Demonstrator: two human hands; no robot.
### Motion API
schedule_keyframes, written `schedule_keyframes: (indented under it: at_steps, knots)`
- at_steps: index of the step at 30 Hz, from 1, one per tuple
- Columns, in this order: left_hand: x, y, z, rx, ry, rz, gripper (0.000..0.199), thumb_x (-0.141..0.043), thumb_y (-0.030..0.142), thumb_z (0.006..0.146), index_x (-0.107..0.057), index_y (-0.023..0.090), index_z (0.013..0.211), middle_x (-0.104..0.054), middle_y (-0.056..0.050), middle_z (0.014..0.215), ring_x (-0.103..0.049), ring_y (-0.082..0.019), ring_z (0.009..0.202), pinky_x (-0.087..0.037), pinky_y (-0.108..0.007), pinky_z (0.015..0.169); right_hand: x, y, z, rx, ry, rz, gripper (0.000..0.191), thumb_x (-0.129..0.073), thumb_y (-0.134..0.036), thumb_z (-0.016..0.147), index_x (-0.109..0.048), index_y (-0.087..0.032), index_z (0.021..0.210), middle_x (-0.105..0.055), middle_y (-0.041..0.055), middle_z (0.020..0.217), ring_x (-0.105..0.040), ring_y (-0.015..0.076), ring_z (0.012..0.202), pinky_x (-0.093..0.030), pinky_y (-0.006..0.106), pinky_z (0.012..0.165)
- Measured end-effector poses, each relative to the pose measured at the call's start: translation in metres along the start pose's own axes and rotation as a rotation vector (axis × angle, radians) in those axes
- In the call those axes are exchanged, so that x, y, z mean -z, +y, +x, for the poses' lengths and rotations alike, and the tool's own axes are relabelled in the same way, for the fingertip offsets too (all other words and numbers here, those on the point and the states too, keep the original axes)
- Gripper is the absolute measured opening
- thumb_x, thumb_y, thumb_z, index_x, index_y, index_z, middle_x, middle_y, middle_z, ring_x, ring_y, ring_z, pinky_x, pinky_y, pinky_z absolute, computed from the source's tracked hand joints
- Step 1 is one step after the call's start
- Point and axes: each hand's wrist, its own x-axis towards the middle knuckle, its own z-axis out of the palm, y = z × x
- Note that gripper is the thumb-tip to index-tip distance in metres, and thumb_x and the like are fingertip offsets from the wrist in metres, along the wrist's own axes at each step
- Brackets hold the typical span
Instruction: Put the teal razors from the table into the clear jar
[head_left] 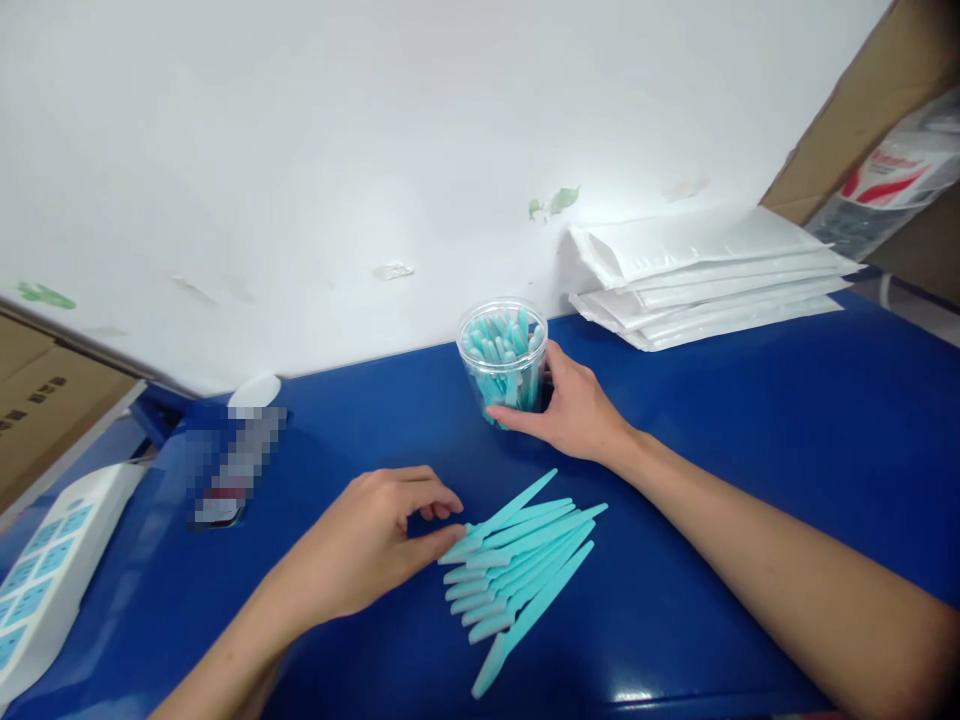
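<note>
Several teal sticks [517, 570] lie fanned on the blue surface [750, 440], roughly in front of the person and between the two hands. Their long axes run diagonally — thicker rounded ends toward the lower left, thin tapered tips toward the upper right — and one longer-looking stick [529, 620] sits lowest, a little apart from the rest. The left hand [367, 545] rests beside the fan with fingers loosely curled, thumb and fingertips touching the near ends of the upper sticks, not clenched on any. The right hand [574, 410] wraps around the side of a clear jar [504, 362] standing upright behind the fan, packed with more of the same sticks on end. These pieces look like thin moulded plastic: light, fairly stiff, smooth enough to slide on the glossy top, so a pinch at the thick end would likely give the best hold. The jar seems light and rigid, best held round its wall. White mailers [712, 275] are stacked at the far right, a white keypad device [45, 575] at the left edge.
</note>
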Motion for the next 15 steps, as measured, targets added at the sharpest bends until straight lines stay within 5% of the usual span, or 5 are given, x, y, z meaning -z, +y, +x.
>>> schedule_keyframes:
  at_steps: [5,11,13,15]
  knots:
    - [-0.019,0.002,0.009,0.030,-0.010,-0.020,0.016,-0.067,0.040,0.090,-0.076,0.028,0.096,-0.069,0.002,0.098,-0.058,-0.011,0.072,-0.042,-0.022,0.059,-0.001,0.001,0.000,-0.001,-0.002,-0.004,0.067,-0.081,-0.056,0.073,-0.053,-0.027,0.126,-0.071,0.0059,0.113,-0.070,0.0287,0.101,-0.057,0.046,0.085]
    - [-0.015,-0.005,0.007,-0.061,0.041,-0.130,0.023,-0.057,0.038,0.097,-0.077,0.026,0.095,-0.072,-0.001,0.094,-0.062,-0.013,0.074,-0.044,-0.022,0.058,0.000,-0.001,0.001,-0.006,-0.004,0.007,0.062,-0.081,-0.056,0.073,-0.054,-0.028,0.122,-0.072,0.0050,0.109,-0.070,0.0285,0.097,-0.058,0.047,0.083]
    - [0.000,-0.011,-0.001,-0.072,0.167,-0.197,0.021,-0.061,0.040,0.096,-0.077,0.026,0.097,-0.073,-0.002,0.093,-0.065,-0.014,0.076,-0.049,-0.022,0.063,0.001,-0.002,0.001,-0.011,-0.015,0.020,0.061,-0.081,-0.055,0.074,-0.054,-0.028,0.122,-0.071,0.0048,0.109,-0.070,0.0279,0.097,-0.058,0.046,0.083]
    - [0.025,-0.014,-0.009,-0.041,0.422,-0.222,0.019,-0.067,0.042,0.092,-0.075,0.025,0.095,-0.074,-0.001,0.086,-0.066,-0.015,0.076,-0.052,-0.023,0.064,0.001,-0.002,0.001,-0.011,-0.021,0.026,0.063,-0.081,-0.055,0.074,-0.054,-0.028,0.124,-0.071,0.0052,0.111,-0.070,0.0280,0.098,-0.058,0.046,0.083]
